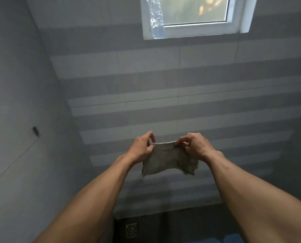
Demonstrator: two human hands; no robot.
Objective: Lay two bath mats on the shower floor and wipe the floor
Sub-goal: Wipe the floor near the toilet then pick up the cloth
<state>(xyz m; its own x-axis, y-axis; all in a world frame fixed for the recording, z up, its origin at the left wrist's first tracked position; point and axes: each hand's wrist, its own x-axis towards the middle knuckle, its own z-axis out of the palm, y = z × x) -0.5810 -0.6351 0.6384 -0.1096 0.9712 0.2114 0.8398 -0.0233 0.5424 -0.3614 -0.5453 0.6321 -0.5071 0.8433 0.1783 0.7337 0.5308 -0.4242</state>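
Pinching the top corners of a small grey cloth (169,161), the left hand (142,149) and right hand (196,146) hold it stretched in the air before the striped tiled wall (181,85). Fingers and thumbs clamp its upper hem. Far below, the floor drain (132,230) shows on the dark shower floor (172,225).

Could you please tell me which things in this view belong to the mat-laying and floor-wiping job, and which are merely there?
Part of the job:
- cloth, stretched by its top edge
- left hand and right hand, pinching it
- blue mat, at the bottom edge
- floor drain

Merely there:
- window
- plastic film on its frame
- dark wall fitting
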